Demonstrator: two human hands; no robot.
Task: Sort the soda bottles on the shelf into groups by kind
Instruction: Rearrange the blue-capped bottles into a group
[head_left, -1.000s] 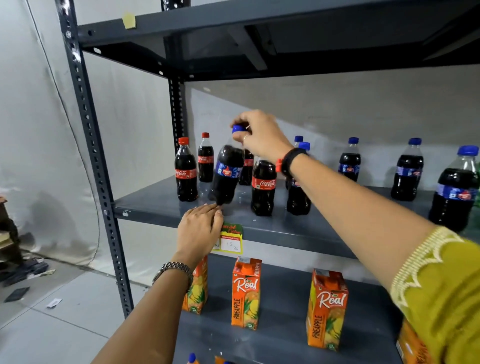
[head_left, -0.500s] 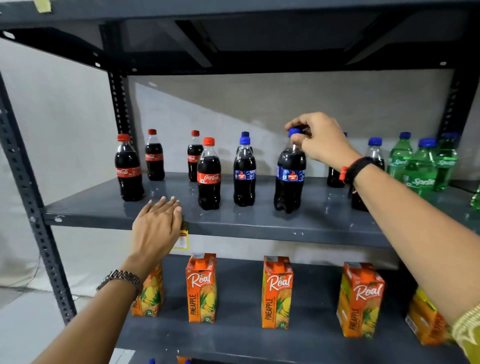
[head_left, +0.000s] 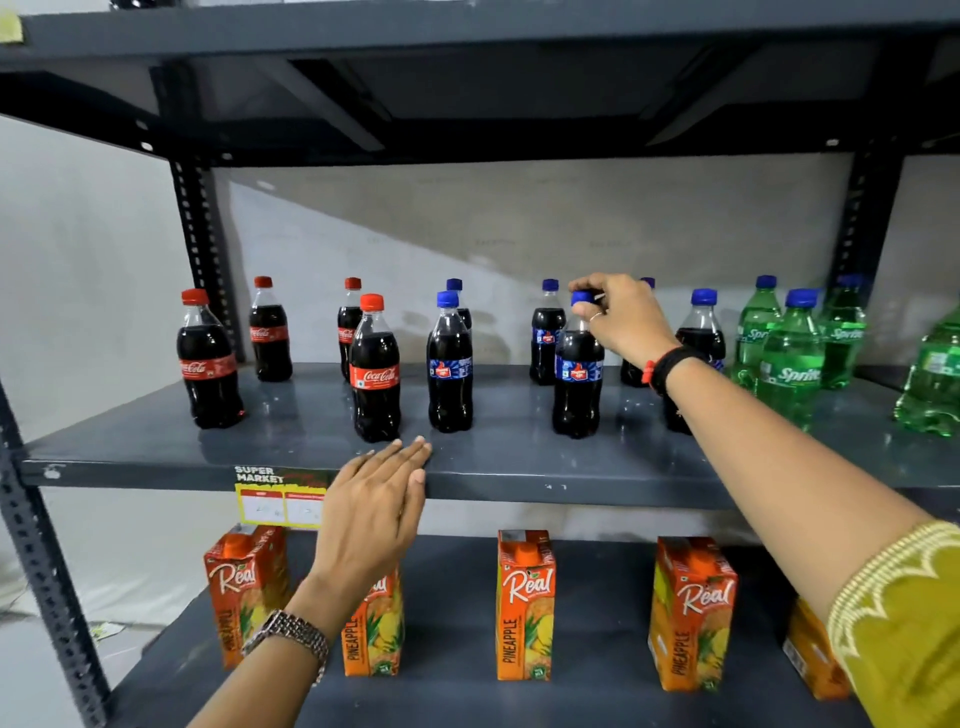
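Note:
On the grey middle shelf (head_left: 519, 457) stand dark cola bottles. Several red-capped Coca-Cola bottles (head_left: 375, 371) group at the left. Blue-capped cola bottles (head_left: 450, 364) stand in the middle, and green Sprite bottles (head_left: 789, 358) at the right. My right hand (head_left: 623, 322) pinches the cap of one blue-capped bottle (head_left: 577, 384), which stands upright on the shelf among the other blue-capped ones. My left hand (head_left: 374, 509) rests flat, fingers together, on the shelf's front edge below the Coca-Cola bottles, holding nothing.
Orange Real pineapple juice cartons (head_left: 524, 605) line the lower shelf. A yellow supermarket price tag (head_left: 278, 499) hangs on the shelf edge. The upper shelf (head_left: 467, 62) overhangs closely. A perforated upright post (head_left: 47, 571) stands at the left.
My right hand carried the blue-capped bottle from the Coca-Cola group rightward and stood it among the blue-capped bottles. The view swung right. My left hand slid right along the shelf edge.

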